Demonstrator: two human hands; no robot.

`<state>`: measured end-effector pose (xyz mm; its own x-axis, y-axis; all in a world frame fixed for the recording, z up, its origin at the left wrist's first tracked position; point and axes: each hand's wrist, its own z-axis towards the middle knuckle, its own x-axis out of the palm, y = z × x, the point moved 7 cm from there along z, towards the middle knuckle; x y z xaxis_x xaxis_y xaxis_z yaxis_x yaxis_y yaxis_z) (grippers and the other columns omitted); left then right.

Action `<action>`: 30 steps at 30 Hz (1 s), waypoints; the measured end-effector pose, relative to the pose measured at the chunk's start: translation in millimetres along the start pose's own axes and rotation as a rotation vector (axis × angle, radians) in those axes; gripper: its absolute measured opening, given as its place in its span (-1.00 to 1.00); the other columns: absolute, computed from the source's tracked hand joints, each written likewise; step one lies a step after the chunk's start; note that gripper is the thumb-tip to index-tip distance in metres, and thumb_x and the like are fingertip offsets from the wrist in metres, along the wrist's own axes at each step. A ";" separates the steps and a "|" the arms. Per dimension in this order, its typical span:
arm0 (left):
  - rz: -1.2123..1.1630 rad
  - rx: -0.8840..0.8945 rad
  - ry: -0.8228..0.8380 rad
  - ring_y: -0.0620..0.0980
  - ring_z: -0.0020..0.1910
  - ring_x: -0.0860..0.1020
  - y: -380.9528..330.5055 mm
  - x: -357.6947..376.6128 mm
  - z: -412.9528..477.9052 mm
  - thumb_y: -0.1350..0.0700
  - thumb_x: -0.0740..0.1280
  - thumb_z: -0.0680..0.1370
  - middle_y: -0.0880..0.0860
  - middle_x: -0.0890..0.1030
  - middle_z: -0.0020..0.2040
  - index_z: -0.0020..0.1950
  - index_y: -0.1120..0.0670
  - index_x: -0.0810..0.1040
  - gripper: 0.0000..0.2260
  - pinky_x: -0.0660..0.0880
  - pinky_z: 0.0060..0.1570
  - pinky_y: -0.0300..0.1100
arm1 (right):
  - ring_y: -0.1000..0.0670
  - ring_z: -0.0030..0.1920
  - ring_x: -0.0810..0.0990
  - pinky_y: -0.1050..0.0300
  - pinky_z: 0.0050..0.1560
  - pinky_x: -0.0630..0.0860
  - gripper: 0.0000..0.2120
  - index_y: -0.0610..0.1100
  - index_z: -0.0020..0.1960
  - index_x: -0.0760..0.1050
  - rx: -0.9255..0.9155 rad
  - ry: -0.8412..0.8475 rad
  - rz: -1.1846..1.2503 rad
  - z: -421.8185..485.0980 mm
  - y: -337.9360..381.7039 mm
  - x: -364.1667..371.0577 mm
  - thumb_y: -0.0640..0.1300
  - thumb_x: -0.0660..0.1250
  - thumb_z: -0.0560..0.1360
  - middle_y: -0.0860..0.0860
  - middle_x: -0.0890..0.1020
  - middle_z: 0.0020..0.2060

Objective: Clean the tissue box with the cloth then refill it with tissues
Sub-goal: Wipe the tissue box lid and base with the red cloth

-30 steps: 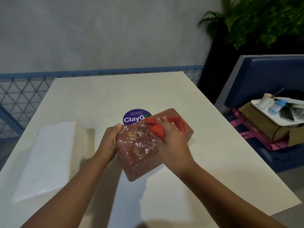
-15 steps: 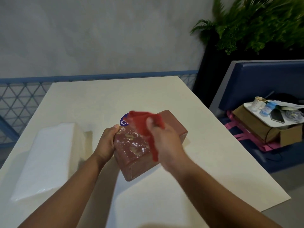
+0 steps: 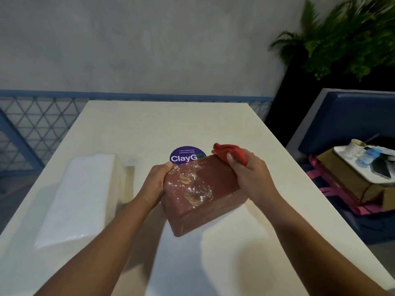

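Both of my hands are on the tissue box (image 3: 203, 193), which sits at an angle near the middle of the table (image 3: 213, 124): my left hand (image 3: 157, 186) curls around its left end to steady it, while my right hand (image 3: 249, 175) is closed on the bunched red cloth (image 3: 229, 151) at the box's far right corner. Half the job at most looks done, I judge, since white specks and tan smears still cover the left part of the top, and the stack of tissues (image 3: 79, 199) waits to my left, apart from the box, so refilling has not begun.

The round purple sticker (image 3: 186, 155) on the table (image 3: 149, 129) reads "ClayG".
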<state>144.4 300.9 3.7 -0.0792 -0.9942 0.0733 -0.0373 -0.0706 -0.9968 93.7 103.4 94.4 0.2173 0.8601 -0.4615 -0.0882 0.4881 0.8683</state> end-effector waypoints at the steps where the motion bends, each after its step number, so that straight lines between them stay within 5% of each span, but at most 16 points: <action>1: -0.001 0.003 -0.007 -0.15 -0.41 0.58 -0.2 -0.8 0.3 0.18 0.02 0.63 -0.01 0.64 -0.44 -0.26 0.14 0.59 -0.59 0.51 -0.31 -0.33 | 0.05 0.14 0.52 -0.01 0.23 0.42 -0.78 0.05 0.10 0.58 -0.023 0.000 -0.062 0.7 -1.9 4.7 0.01 0.21 0.54 0.17 0.65 0.00; 4: -0.024 -0.005 -0.009 -0.17 -0.44 0.58 -0.1 0.3 -0.2 0.19 0.02 0.63 -0.02 0.63 -0.46 -0.27 0.15 0.58 -0.59 0.50 -0.34 -0.37 | 0.10 0.13 0.50 -0.03 0.20 0.42 -0.66 0.10 0.12 0.55 -0.024 0.008 -0.111 0.7 -2.3 13.2 0.18 0.13 0.48 0.16 0.62 0.02; 7: -0.016 0.005 -0.007 -0.17 -0.41 0.59 1.4 -0.1 0.5 0.16 0.03 0.63 -0.03 0.64 -0.44 -0.25 0.13 0.59 -0.60 0.51 -0.29 -0.32 | 0.33 -0.09 0.54 0.46 -0.04 0.40 -0.86 0.09 0.01 0.56 -0.016 0.063 0.012 -1.8 4.9 25.4 0.00 0.22 0.58 0.19 0.58 -0.19; 8: -0.010 0.012 -0.003 -0.17 -0.39 0.59 1.9 -0.5 0.9 0.12 0.06 0.62 -0.03 0.64 -0.43 -0.24 0.13 0.59 -0.62 0.50 -0.27 -0.30 | 0.34 -0.14 0.54 0.49 -0.09 0.39 -0.84 0.14 -0.04 0.57 -0.023 0.097 0.077 -3.1 8.6 30.9 -0.05 0.24 0.58 0.21 0.58 -0.26; 12: 0.006 0.061 0.047 -0.13 -0.37 0.54 -2.1 1.8 -1.7 -0.03 0.07 0.45 -0.03 0.61 -0.42 -0.27 0.18 0.57 -0.62 0.48 -0.28 -0.32 | 0.13 -0.02 0.62 0.14 0.12 0.50 -0.72 0.31 -0.12 0.60 -0.038 0.245 0.209 -6.3 12.3 51.4 -0.04 0.23 0.58 0.24 0.68 -0.19; 17: -0.009 0.097 0.067 -0.17 -0.40 0.48 -5.3 2.4 -4.1 -0.02 0.07 0.49 -0.08 0.56 -0.45 -0.36 0.09 0.51 -0.65 0.44 -0.28 -0.26 | -0.04 0.06 0.62 -0.10 0.19 0.51 -0.78 0.14 0.00 0.61 0.017 0.304 0.282 -13.7 14.5 60.0 0.12 0.24 0.45 -0.01 0.68 -0.04; 23: 0.045 0.132 0.091 -0.16 -0.27 0.56 -7.1 4.5 -4.2 0.28 0.06 0.61 -0.01 0.64 -0.29 -0.10 0.26 0.60 -0.69 0.51 -0.20 -0.34 | -0.02 -0.04 0.65 0.02 0.14 0.54 -0.85 0.08 -0.08 0.63 0.095 0.361 0.377 -23.5 14.4 59.6 0.02 0.28 0.52 0.05 0.69 -0.17; 27: 0.030 0.053 0.077 0.01 -0.22 0.54 -1.1 2.2 -3.1 0.11 0.09 0.58 0.15 0.60 -0.25 -0.12 0.33 0.57 -0.64 0.47 -0.13 -0.15 | -0.13 -0.10 0.61 -0.12 0.16 0.50 -0.85 -0.11 -0.11 0.62 0.275 0.283 0.633 -22.6 7.7 43.2 -0.08 0.30 0.52 -0.12 0.67 -0.17; 30: -0.032 0.032 0.103 -0.04 -0.25 0.62 -2.8 5.0 -6.1 -0.02 0.07 0.47 0.10 0.67 -0.28 -0.20 0.18 0.64 -0.58 0.54 -0.19 -0.26 | -0.21 -0.11 0.63 -0.20 0.03 0.53 -0.61 -0.24 0.06 0.53 0.370 0.167 0.819 -14.5 1.9 22.8 0.03 0.33 0.38 -0.23 0.65 -0.06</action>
<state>138.1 296.7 7.0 -0.1803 -0.9778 0.1064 -0.0098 -0.1064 -0.9943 84.4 126.1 82.8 0.0776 0.9411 0.3291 0.1706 -0.3377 0.9257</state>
